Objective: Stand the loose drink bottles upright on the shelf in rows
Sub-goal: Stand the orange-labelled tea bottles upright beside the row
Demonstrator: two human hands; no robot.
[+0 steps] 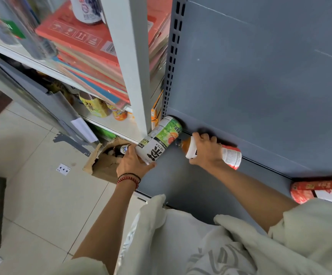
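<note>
On the grey bottom shelf [181,185] my left hand [133,161] grips the neck end of a large ice tea bottle [161,141] with a white and green label; the bottle lies tilted, its base against the shelf's back left corner. My right hand [205,151] is wrapped round a smaller orange-drink bottle [230,155] with a white and red label, lying on its side along the back panel, cap pointing left. A third bottle with a red label [320,191] lies on the shelf at the right edge, partly cut off.
A white upright post [133,66] separates this shelf from a neighbouring rack holding stacked red boxes [85,46] and upright bottles [95,106]. An open cardboard box [105,161] sits on the tiled floor [32,145] by my left hand. The grey back panel [260,76] rises behind.
</note>
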